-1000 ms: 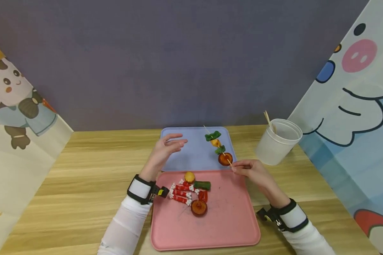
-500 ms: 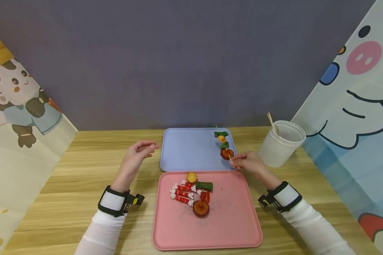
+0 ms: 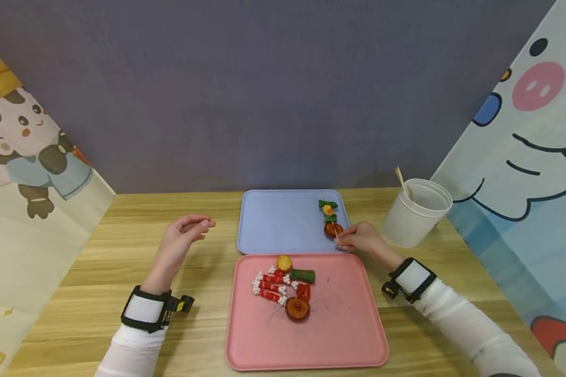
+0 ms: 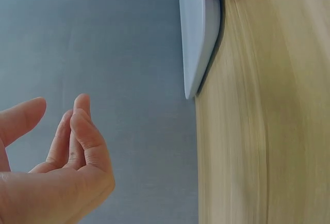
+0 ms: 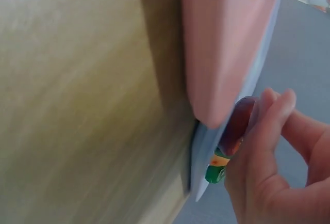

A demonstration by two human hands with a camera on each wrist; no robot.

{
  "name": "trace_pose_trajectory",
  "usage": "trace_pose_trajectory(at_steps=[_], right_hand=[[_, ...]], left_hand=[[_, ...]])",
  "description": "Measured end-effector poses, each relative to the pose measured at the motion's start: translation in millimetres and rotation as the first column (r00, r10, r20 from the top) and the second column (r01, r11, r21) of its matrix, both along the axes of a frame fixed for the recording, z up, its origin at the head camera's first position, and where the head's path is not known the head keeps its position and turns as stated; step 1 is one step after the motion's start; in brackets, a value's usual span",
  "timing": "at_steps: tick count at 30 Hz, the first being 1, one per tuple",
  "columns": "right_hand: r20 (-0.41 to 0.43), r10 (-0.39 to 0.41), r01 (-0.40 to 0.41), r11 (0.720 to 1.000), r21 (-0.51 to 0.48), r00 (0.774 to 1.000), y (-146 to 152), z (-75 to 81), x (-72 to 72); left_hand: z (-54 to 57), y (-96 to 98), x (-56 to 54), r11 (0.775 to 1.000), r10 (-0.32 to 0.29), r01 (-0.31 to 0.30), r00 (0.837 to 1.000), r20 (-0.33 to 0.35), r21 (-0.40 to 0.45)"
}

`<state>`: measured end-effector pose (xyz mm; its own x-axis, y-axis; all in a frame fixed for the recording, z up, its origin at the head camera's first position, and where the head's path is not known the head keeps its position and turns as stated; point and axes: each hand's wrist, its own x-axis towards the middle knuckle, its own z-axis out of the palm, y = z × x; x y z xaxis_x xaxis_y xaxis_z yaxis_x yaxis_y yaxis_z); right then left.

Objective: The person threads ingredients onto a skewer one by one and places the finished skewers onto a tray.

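Note:
With thumb and fingertips my right hand (image 3: pixel 364 240) pinches the lower end of a skewer of toy food (image 3: pixel 329 210) at the right side of the blue tray (image 3: pixel 283 222). Threaded on it are a brown mushroom cap (image 3: pixel 331 230), green pieces and a yellow piece. In the right wrist view the mushroom cap (image 5: pixel 240 123) is close to my fingertips, partly hidden by them. My left hand (image 3: pixel 181 236) is off to the left of the blue tray, over the wooden table. Its fingers bend loosely, thumb apart, and nothing is between them.
A pink tray (image 3: pixel 339 335) lies in front of the blue one. On it are another mushroom cap (image 3: pixel 297 310), a yellow round piece (image 3: pixel 284 263), a green piece (image 3: pixel 303 276), a red piece (image 3: pixel 304 291) and several red-wrapped sticks (image 3: pixel 270 296). A white bucket (image 3: pixel 407 222) holds sticks (image 3: pixel 401 180).
The skewer has come down toward the blue tray's right side with my right hand. My left hand has drawn away to the left from over the blue tray.

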<state>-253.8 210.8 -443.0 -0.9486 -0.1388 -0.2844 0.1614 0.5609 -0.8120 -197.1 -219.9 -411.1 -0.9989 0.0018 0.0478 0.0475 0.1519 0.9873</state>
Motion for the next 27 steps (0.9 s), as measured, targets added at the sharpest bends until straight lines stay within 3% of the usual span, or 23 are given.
trace_pose_trajectory(at_steps=[9, 27], right_hand=[[0.023, 0.018, -0.019, 0.998, 0.066, 1.0, -2.1, -4.9, -3.9], [0.061, 0.004, -0.009, 0.997, 0.075, 0.998, -4.4, -2.2, -6.1]], left_hand=[[-1.2, -1.1, -1.2, 1.0, -0.01, 0.01, 1.0, -0.004, -0.017], [-0.9, 1.8, 0.2, 0.999, -0.031, 0.031, 0.999, 0.016, -0.018]])
